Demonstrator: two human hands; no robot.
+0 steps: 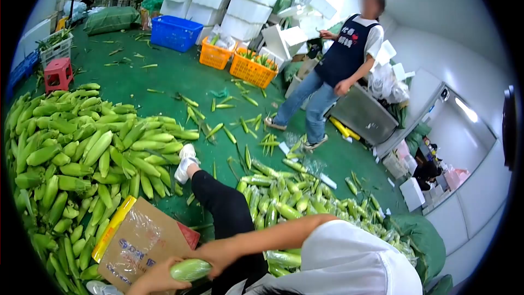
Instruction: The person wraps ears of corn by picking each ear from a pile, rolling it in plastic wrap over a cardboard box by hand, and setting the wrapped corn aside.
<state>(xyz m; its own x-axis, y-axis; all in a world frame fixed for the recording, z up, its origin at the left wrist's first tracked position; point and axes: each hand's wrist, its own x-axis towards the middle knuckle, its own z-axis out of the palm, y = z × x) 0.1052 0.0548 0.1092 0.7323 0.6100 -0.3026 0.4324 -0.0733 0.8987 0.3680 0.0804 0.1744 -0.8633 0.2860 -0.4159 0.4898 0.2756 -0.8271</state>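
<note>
An ear of corn (190, 270) in its green husk lies across my two hands, low in the view. My left hand (155, 278) is closed around its left end. At the other end, my right hand (219, 255) grips it with bent fingers, partly hidden. The corn looks shiny, perhaps covered by clear film. Just beyond my hands is a cardboard box (143, 240) with a yellow edge and blue print, and shiny film shows on its top. Unwrapped corn (82, 158) is heaped at left; film-wrapped corn (289, 202) is piled at right.
A co-worker (346, 49) in a dark apron stands ahead on the green floor (164, 87), amid loose husks. Behind are orange crates (254, 71), a blue crate (174, 34) and stacked white foam boxes (248, 11). A red stool (58, 74) stands at left; a green sack (423, 240) lies right.
</note>
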